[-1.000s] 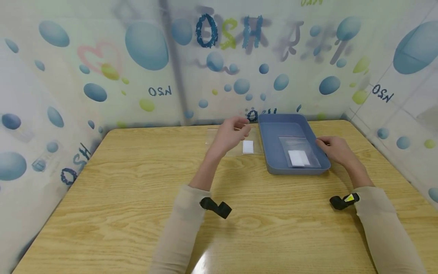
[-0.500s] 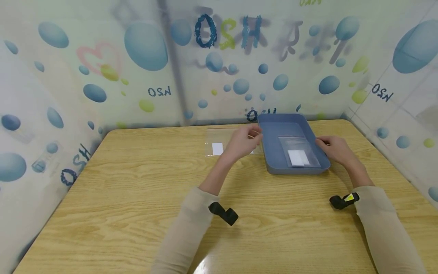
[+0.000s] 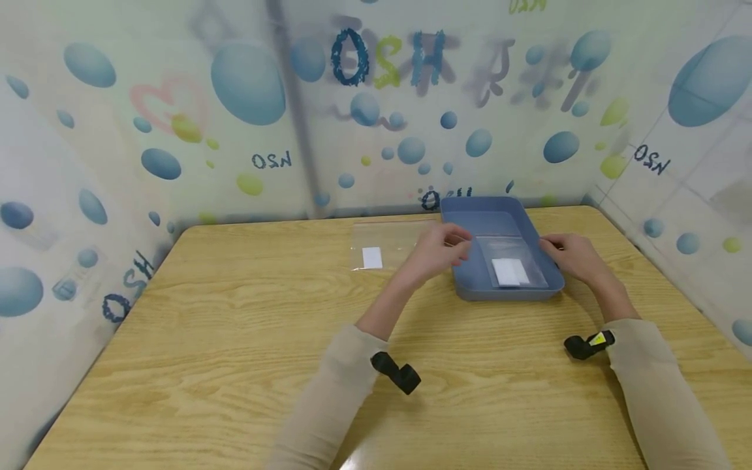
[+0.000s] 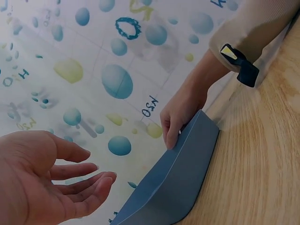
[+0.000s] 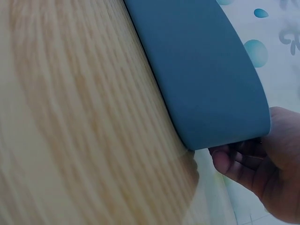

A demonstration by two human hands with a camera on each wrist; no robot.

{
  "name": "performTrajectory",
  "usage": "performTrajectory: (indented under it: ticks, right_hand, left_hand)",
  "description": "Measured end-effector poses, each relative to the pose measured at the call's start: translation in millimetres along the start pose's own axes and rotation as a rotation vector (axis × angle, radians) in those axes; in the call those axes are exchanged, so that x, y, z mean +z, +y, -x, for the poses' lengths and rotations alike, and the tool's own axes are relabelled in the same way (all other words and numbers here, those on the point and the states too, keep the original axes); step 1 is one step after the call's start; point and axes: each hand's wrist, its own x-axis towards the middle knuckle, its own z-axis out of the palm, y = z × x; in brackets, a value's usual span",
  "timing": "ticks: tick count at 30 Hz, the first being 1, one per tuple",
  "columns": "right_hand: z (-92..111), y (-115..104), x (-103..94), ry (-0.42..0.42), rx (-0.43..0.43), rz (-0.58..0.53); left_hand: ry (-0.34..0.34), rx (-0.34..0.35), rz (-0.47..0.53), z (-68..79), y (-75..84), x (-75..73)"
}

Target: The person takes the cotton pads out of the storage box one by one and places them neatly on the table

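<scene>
My left hand (image 3: 437, 251) hovers over the left rim of a blue-grey plastic tray (image 3: 478, 219), its fingers loosely bent; in the left wrist view nothing lies between them. At the tray's right side, my right hand (image 3: 574, 254) pinches the rim between thumb and fingers, also seen gripping the tray wall (image 5: 211, 79) in the right wrist view. Inside the tray lies a clear plastic bag (image 3: 505, 245) with white squares (image 3: 510, 271) in it. Left of the tray, a flat clear bag (image 3: 393, 236) rests on the table with a white square (image 3: 372, 257); my left hand and forearm cover its right part.
The wood-grain table (image 3: 235, 339) extends in front and to the left. Behind it hangs a wall covering (image 3: 247, 85) printed with blue and green drops. Black wrist cameras (image 3: 396, 373) sit at both sleeve cuffs.
My left hand has moved right, from above the flat bag to the tray's left rim. The bag's left white square has come into view. My right hand has stayed on the rim.
</scene>
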Motion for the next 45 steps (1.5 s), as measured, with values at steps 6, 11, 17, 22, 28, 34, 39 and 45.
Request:
performTrajectory:
  ticks: [6,11,17,22,28,34,39,45]
  right_hand:
    - [0.8,0.3,-1.1,-0.001,0.010,-0.002]
    - [1.6,1.7,-1.5,0.009,0.007,-0.012]
    - [2.2,2.6,-1.7,0.017,0.004,-0.003]
    - [2.3,3.0,-2.4,0.007,0.009,-0.002]
    - [3.0,3.1,-3.2,0.005,0.009,0.000]
    - [3.1,3.9,-3.0,0.002,0.012,-0.001]
    - [3.2,3.5,-2.6,-0.010,0.015,-0.009]
    - [1.4,2.3,-2.1,-0.014,0.018,-0.008]
  left_hand:
    - [-0.025,-0.042,0.029,-6.3,-3.2,12.5]
    - [-0.014,-0.066,0.016,-14.8,-6.2,23.2]
    - [0.023,-0.086,-0.106,-23.0,-8.4,34.5]
    - [0.080,-0.139,-0.180,-27.6,-9.0,44.6]
    - [0.083,-0.218,-0.189,-31.2,-8.4,53.8]
    - [0.096,-0.283,-0.176,-32.4,-9.7,60.1]
    - [0.116,-0.329,-0.109,-34.3,-13.0,64.8]
    - [0.141,-0.396,-0.004,-38.1,-18.4,68.5]
